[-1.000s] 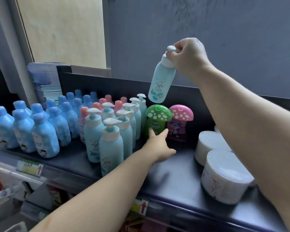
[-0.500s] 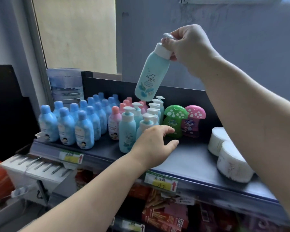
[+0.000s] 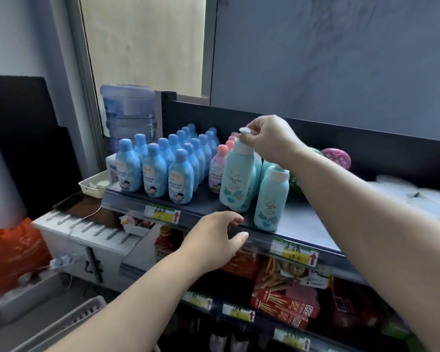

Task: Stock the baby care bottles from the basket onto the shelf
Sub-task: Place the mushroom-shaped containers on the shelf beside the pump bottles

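My right hand (image 3: 269,138) pinches the white pump top of a teal pump bottle (image 3: 235,180), which stands at the front of the dark top shelf (image 3: 302,224). Another teal pump bottle (image 3: 271,198) stands just right of it, with more behind. My left hand (image 3: 214,237) hovers in front of the shelf's front rail, fingers apart and holding nothing. Several blue bottles (image 3: 154,171) and pink-capped bottles (image 3: 217,171) fill the shelf's left part. A grey slotted basket (image 3: 69,321) shows at the bottom left; its contents are out of sight.
A green mushroom bottle (image 3: 294,184) and a pink one (image 3: 337,157) stand behind my right forearm. White round tubs (image 3: 404,191) sit at the shelf's right. Snack boxes (image 3: 285,303) fill the lower shelves. A water jug (image 3: 127,110) and an orange bag (image 3: 15,250) are to the left.
My right hand brought the teal pump bottle down from the air onto the front of the shelf. My left hand drew back from the shelf to its front rail. The view pulled back and down.
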### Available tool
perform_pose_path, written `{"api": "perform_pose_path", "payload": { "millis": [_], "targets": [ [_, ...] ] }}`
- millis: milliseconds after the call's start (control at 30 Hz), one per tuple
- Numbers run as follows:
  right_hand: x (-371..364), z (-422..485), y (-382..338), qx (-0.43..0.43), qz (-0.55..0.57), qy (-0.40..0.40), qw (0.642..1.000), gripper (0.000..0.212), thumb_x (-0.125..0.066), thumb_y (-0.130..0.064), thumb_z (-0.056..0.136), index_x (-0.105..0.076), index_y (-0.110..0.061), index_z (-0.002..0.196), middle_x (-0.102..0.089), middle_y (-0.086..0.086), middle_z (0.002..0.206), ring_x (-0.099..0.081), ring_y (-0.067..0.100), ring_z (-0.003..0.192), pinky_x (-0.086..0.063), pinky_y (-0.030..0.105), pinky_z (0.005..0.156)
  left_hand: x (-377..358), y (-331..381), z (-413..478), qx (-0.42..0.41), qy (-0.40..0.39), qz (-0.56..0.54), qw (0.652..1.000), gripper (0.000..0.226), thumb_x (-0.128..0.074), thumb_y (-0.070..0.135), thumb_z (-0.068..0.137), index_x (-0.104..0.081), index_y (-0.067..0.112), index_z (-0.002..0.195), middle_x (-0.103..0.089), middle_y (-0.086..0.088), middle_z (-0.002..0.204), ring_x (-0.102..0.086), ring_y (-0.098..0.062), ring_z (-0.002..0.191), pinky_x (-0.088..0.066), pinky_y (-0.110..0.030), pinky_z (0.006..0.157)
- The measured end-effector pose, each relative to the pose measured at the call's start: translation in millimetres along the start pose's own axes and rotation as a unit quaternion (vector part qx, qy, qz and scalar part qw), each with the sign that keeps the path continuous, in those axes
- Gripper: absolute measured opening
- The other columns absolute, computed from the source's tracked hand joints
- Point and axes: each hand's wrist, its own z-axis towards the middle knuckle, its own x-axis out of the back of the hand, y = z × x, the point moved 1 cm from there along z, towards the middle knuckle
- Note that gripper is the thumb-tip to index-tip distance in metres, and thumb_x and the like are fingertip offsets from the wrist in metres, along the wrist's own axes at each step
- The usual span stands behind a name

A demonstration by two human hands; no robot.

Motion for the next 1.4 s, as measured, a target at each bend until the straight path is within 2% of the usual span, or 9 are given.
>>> {"api": "perform_pose_path", "payload": {
  "millis": [133, 400, 567, 700, 800, 933, 1200, 1333, 1400],
  "targets": [
    [-19, -11, 8, 0.009, -0.056, -0.014, 0.998, 0.027, -0.061, -0.033, 0.091, -0.069, -0.008, 0.1, -0.064, -0.001, 0.096, -0.053, 0.013, 0.086, -0.034, 0.021, 0.071, -1, -18, -11, 0.035, -0.012, -0.027, 0.999, 0.04, -0.059, 0.042, 0.089, -0.056, 0.029, 0.126, -0.06, 0.014, 0.118, -0.054, -0.002, 0.108, -0.041, -0.016, 0.092],
    [-29, -11, 7, 0.012, -0.17, 0.011, 0.985, 0.03, -0.052, -0.037, 0.092, -0.065, -0.01, 0.092, -0.057, 0.002, 0.089, -0.051, 0.022, 0.083, -0.034, 0.028, 0.068, -9, -42, -28, 0.045, -0.045, -0.026, 0.998, 0.042, -0.06, 0.041, 0.089, -0.054, 0.027, 0.128, -0.059, 0.013, 0.123, -0.052, 0.0, 0.113, -0.038, -0.014, 0.094],
    [-28, -11, 6, -0.009, -0.183, -0.005, 0.983, 0.03, -0.052, -0.036, 0.093, -0.065, -0.01, 0.093, -0.06, 0.006, 0.09, -0.055, 0.026, 0.085, -0.039, 0.029, 0.068, -3, -38, -23, 0.044, -0.033, -0.028, 0.998, 0.062, -0.057, 0.04, 0.091, -0.032, 0.024, 0.146, -0.041, 0.007, 0.146, -0.039, -0.009, 0.133, -0.029, -0.023, 0.107],
    [-25, -10, 5, -0.023, -0.205, -0.011, 0.979, 0.028, -0.052, -0.037, 0.092, -0.065, -0.011, 0.089, -0.061, 0.005, 0.089, -0.055, 0.026, 0.084, -0.039, 0.029, 0.069, 2, -23, 7, 0.047, -0.015, -0.037, 0.998, 0.063, -0.052, 0.034, 0.095, -0.022, 0.02, 0.15, -0.038, 0.003, 0.15, -0.035, -0.016, 0.137, -0.029, -0.027, 0.109],
    [-25, -7, 7, -0.03, -0.218, -0.015, 0.975, 0.027, -0.052, -0.036, 0.091, -0.059, -0.014, 0.077, -0.061, 0.004, 0.088, -0.055, 0.026, 0.084, -0.037, 0.029, 0.069, -7, -23, 36, 0.08, -0.022, -0.042, 0.996, 0.059, -0.052, 0.037, 0.094, -0.029, 0.016, 0.145, -0.048, -0.003, 0.142, -0.046, -0.022, 0.129, -0.04, -0.037, 0.106],
    [-23, -7, 16, -0.031, -0.225, -0.032, 0.973, 0.037, -0.052, -0.034, 0.09, -0.04, -0.019, 0.059, -0.063, 0.006, 0.09, -0.056, 0.03, 0.087, -0.039, 0.03, 0.07, -18, -23, 58, 0.098, -0.008, -0.011, 0.995, 0.036, -0.048, 0.043, 0.094, -0.049, 0.018, 0.121, -0.062, -0.003, 0.12, -0.055, -0.029, 0.113, -0.046, -0.044, 0.094],
    [-20, -16, 26, 0.016, -0.288, -0.025, 0.957, 0.026, -0.048, -0.039, 0.095, -0.051, -0.017, 0.082, -0.065, 0.008, 0.097, -0.059, 0.031, 0.093, -0.034, 0.033, 0.073, -33, -27, 66, 0.101, -0.001, 0.032, 0.994, 0.034, -0.046, 0.049, 0.093, -0.055, 0.024, 0.114, -0.064, -0.001, 0.116, -0.055, -0.032, 0.111, -0.045, -0.042, 0.092],
    [-19, -16, 28, 0.024, -0.305, -0.025, 0.952, 0.029, -0.046, -0.041, 0.095, -0.055, -0.014, 0.086, -0.065, 0.009, 0.101, -0.058, 0.031, 0.095, -0.036, 0.036, 0.079, -31, -28, 59, 0.089, 0.012, 0.046, 0.995, 0.044, -0.048, 0.045, 0.094, -0.051, 0.014, 0.126, -0.061, -0.007, 0.123, -0.054, -0.03, 0.115, -0.045, -0.039, 0.094],
    [-19, -20, 25, 0.041, -0.298, -0.002, 0.954, 0.035, -0.048, -0.041, 0.094, -0.062, -0.01, 0.101, -0.063, 0.01, 0.108, -0.055, 0.031, 0.103, -0.037, 0.037, 0.085, -27, -31, 55, 0.082, 0.02, 0.037, 0.996, 0.048, -0.05, 0.044, 0.094, -0.047, 0.014, 0.131, -0.06, -0.006, 0.127, -0.053, -0.026, 0.118, -0.045, -0.039, 0.095]
  ]
}}
